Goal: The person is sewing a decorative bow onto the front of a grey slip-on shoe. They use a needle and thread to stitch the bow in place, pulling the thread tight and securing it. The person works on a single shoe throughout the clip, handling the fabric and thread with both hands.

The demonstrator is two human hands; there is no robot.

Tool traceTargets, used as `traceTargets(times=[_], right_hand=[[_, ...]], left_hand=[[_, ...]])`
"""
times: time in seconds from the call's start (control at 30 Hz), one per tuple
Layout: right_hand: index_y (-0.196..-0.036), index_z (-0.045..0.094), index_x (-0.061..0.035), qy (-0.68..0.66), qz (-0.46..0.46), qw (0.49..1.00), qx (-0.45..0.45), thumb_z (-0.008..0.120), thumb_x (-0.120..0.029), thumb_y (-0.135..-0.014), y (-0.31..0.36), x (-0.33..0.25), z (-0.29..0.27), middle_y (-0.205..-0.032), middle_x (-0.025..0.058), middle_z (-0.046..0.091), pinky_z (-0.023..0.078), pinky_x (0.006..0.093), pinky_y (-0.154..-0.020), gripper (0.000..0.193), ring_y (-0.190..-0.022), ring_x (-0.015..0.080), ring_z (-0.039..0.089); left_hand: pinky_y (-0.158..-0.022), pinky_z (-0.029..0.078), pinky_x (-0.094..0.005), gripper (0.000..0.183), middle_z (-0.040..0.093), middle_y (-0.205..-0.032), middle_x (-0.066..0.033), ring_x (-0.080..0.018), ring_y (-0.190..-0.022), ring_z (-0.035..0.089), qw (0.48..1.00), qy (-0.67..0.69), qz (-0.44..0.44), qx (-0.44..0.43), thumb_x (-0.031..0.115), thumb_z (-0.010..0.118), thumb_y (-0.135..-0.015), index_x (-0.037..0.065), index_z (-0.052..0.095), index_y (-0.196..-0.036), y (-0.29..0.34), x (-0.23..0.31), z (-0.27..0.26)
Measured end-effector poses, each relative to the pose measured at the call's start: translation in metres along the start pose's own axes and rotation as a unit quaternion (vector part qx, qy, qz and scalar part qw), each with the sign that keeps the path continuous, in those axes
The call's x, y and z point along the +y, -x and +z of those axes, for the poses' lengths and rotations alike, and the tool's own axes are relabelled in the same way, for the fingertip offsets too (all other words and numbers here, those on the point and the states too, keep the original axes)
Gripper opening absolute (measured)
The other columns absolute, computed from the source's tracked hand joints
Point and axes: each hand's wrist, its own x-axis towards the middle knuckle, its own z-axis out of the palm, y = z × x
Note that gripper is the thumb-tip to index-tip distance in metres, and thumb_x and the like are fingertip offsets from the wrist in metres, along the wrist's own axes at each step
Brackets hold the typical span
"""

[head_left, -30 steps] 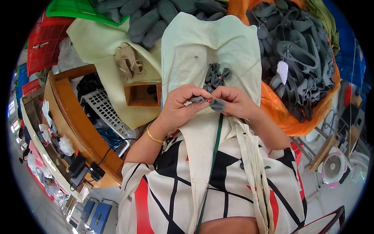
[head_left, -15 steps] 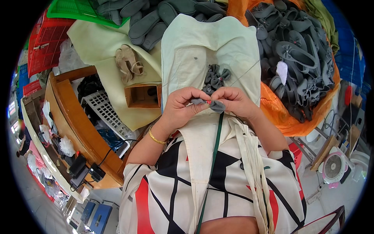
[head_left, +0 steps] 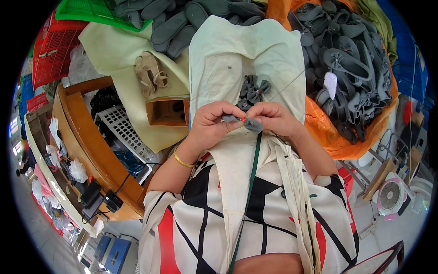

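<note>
Between my two hands, above my lap, I pinch a small grey fabric bow (head_left: 253, 124) with a bit of red at its middle. My left hand (head_left: 214, 119), a gold bangle at its wrist, grips the bow's left side. Its right side is held in the fingers of my right hand (head_left: 273, 119). Just beyond my fingertips, several more grey bows (head_left: 252, 90) lie bunched on the pale apron (head_left: 219, 77) over my lap. A thin thread runs up to the right from near these bows.
At right, an orange sack (head_left: 326, 137) is heaped with grey shoes (head_left: 349, 57). More grey slippers (head_left: 175, 36) lie at the far side, by a green basket (head_left: 91, 11). Left are beige sandals (head_left: 150, 73), a small open box (head_left: 166, 113) and a wooden drawer (head_left: 86, 150). A fan (head_left: 391, 195) stands lower right.
Almost nothing differs. The bow has tilted slightly between my fingertips, while both hands keep their place and pinch.
</note>
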Motion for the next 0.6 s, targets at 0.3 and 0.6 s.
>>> traceTargets(times=[0.3,0.6], right_hand=[[-0.108,0.056,-0.0097,0.005,0.013,1.000,-0.020,0.061,-0.022,-0.100,-0.009,-0.014,0.021,-0.085,-0.0065,0.055,0.038,0.0172,-0.057,0.015,-0.064,0.0017,0.045],[-0.126,0.051,-0.0092,0.078,0.074,0.994,0.028,0.062,-0.028,-0.098,-0.020,-0.032,0.024,-0.078,-0.0050,0.053,0.038,0.0192,-0.057,0.036,-0.064,0.0027,0.047]], left_hand=[[-0.078,0.049,-0.0245,0.016,0.067,-0.092,-0.0030,-0.0107,-0.085,0.061,0.999,-0.038,-0.001,0.004,-0.003,0.074,-0.084,0.003,0.071,-0.099,0.001,-0.002,-0.004],[-0.075,0.048,-0.0245,0.013,0.068,-0.093,-0.0027,-0.0098,-0.083,0.060,0.994,-0.105,-0.016,0.025,0.003,0.073,-0.086,0.002,0.071,-0.099,0.000,-0.003,-0.005]])
